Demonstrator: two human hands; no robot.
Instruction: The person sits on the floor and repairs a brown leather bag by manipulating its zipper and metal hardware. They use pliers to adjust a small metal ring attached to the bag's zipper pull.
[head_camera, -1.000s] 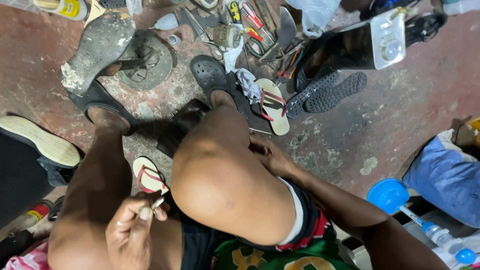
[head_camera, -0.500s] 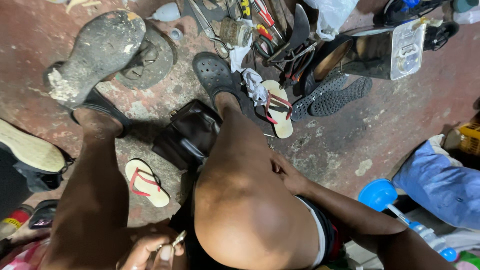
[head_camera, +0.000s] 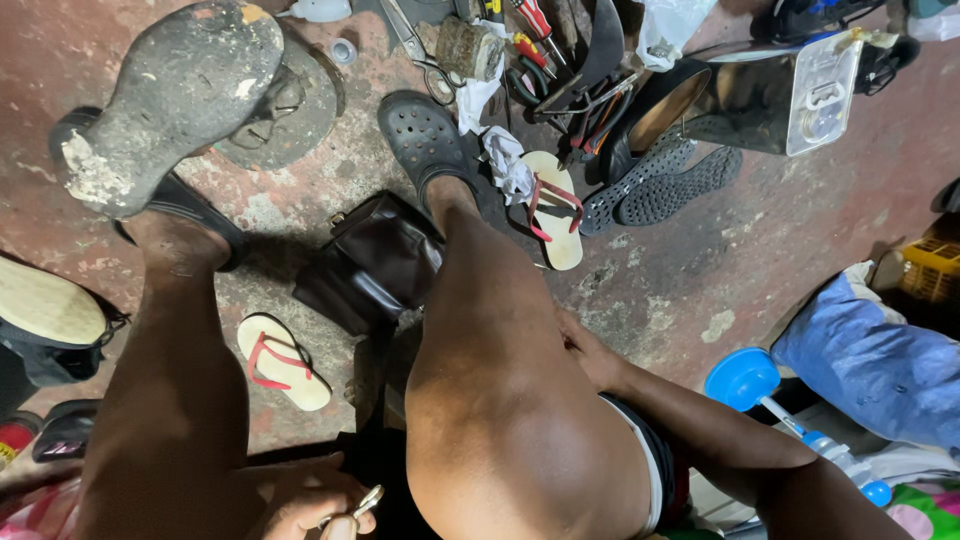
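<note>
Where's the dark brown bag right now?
The dark brown bag lies on the floor between the person's shins, below the black clog and above the small red-strapped sandal.

From my left hand (head_camera: 305, 500), the floor (head_camera: 760, 270) lies open only toward three o'clock, since a dark bag (head_camera: 375, 265) blocks twelve and a pale sandal (head_camera: 283, 360) sits at eleven.

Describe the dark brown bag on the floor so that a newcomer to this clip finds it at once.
Start at the person's right leg; the dark brown leather bag lies on the red concrete floor directly left of that shin. Everything around it is footwear, such as the cream flip-flop with red straps below it; only the bag is boxy and glossy.
</note>
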